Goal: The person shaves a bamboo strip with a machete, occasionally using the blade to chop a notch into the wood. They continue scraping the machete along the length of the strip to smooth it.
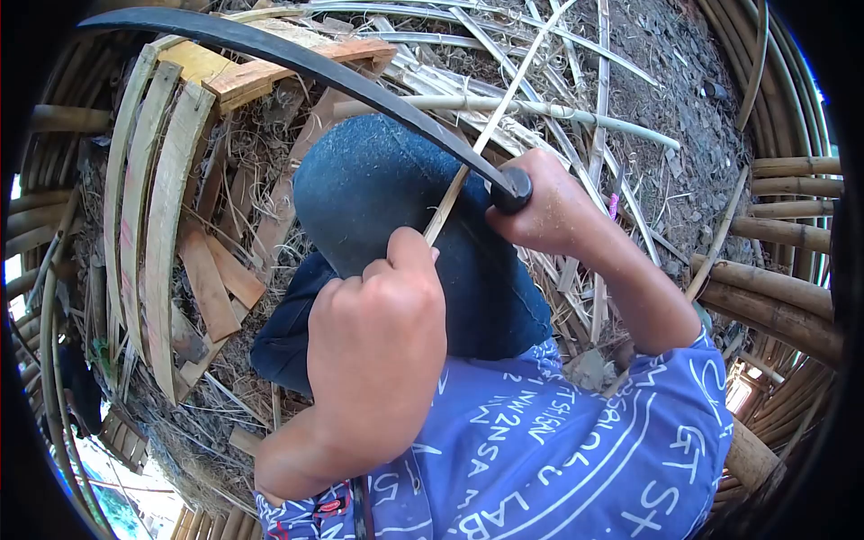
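Note:
A thin pale bamboo strip rises from my left hand, whose fingers are closed round its lower end. The strip slants up to the right past my bent knee in dark jeans. My right hand is wrapped round the dark handle of a long curved blade. That blade reaches to the upper left and crosses the strip close to the handle, above the knee. Whether its edge bites into the strip cannot be made out.
Long split bamboo strips and shavings litter the ground ahead. Curved wooden slats and a wooden frame stand at the left. Short boards lie beside them. Bamboo poles line the right side.

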`<state>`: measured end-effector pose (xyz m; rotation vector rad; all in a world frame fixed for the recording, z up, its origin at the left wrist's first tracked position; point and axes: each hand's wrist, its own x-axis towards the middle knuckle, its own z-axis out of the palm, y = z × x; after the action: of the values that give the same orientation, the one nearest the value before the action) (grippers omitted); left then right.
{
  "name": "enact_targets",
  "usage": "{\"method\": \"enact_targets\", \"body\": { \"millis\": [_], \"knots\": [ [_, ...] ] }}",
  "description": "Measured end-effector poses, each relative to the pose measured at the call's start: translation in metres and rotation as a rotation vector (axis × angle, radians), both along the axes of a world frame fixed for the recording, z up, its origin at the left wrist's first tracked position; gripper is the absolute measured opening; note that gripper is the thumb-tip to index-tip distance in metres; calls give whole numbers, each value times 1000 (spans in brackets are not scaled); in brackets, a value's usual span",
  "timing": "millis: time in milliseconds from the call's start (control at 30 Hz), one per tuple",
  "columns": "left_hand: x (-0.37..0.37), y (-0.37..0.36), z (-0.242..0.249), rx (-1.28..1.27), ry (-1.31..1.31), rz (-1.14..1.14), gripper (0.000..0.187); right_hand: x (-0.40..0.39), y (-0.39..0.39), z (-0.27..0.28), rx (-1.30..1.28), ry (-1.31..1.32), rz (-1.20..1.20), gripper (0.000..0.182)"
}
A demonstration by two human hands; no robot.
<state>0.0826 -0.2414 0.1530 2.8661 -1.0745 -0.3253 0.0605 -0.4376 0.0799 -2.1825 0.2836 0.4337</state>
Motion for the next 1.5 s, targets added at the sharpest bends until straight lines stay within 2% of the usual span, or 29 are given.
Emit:
{"method": "enact_targets", "body": {
  "millis": [300, 367, 433, 500, 567, 633, 767, 833, 900, 1067, 1100, 1167, 1200, 1300, 1500],
  "knots": [
    [-3, 0, -6, 14, -65, -16, 18, 6, -17, -17, -128, -90, 44, 21],
    [-6, 5, -5, 12, -78, -12, 18, 10, -33, -26, -255, 44, -79, 20],
    [-10, 11, -5, 36, -122, -30, 19, 13, -69, -54, -234, 122, -293, 19],
    [-10, 16, 0, 31, -96, -18, 19, 13, -101, -76, -263, 136, -374, 20],
    [-10, 20, 3, 34, -58, -8, 19, 10, -115, -93, -144, 104, -446, 21],
    [-7, 21, 4, 25, 19, 6, 20, 10, -109, -97, -138, 94, -526, 23],
    [2, 13, 7, 20, 125, 24, 22, 0, -82, -82, 69, -6, -612, 18],
    [7, 7, 9, -9, 251, 106, 24, -8, -63, -59, 149, -17, -523, 17],
    [15, 3, 13, -21, 288, 107, 26, -16, -39, -32, 88, -61, -477, 24],
    [20, -5, 10, -143, 376, 216, 36, -21, -6, -2, 187, -185, -285, 20],
    [21, -5, 10, -131, 370, 178, 34, -19, -6, -5, 191, -188, -288, 20],
    [20, -6, 10, -117, 360, 139, 31, -11, -9, -15, 19, -206, -182, 18],
    [19, -6, 8, -117, 341, 144, 31, -3, -9, -4, -2, -61, -149, 15],
    [17, -1, 7, -117, 320, 155, 31, 6, -8, -9, -61, -16, -64, 13],
    [14, 3, 5, -143, 322, 144, 30, 9, -15, -36, -228, -166, -16, 16]
  ]
}}
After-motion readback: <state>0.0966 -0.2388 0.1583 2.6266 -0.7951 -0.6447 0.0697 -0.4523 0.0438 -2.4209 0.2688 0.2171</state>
